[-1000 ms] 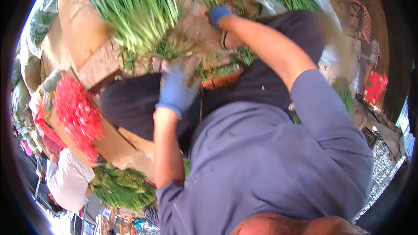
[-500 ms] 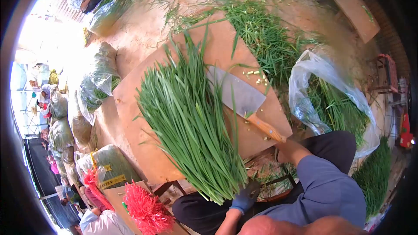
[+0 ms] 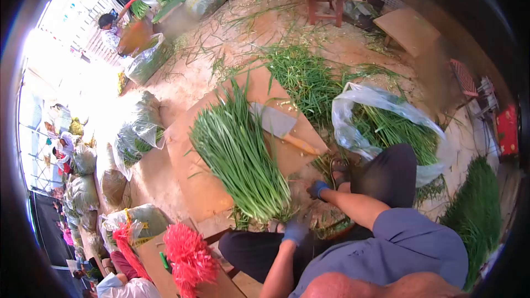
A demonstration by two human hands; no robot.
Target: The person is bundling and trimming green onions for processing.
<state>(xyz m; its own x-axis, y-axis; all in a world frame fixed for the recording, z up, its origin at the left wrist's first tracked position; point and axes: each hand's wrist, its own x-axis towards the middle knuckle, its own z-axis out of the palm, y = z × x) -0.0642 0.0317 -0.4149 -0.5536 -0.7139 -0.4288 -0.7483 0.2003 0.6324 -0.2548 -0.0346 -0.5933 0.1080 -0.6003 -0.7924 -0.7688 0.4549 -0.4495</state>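
Dragging the leaves (image 3: 237,157) could knock our knife (image 3: 276,121) off the desk (image 3: 205,190); whether left fingers (image 3: 302,221) or right fingers (image 3: 313,190) grip, we cannot tell.

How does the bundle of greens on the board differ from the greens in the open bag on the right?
The bundle lies uncovered on the board; the bagged greens sit inside a clear plastic bag on the floor.
The bundle's stalks run mostly one way, pale ends toward you; the bagged greens look looser and more mixed.
Both are long, thin and green.
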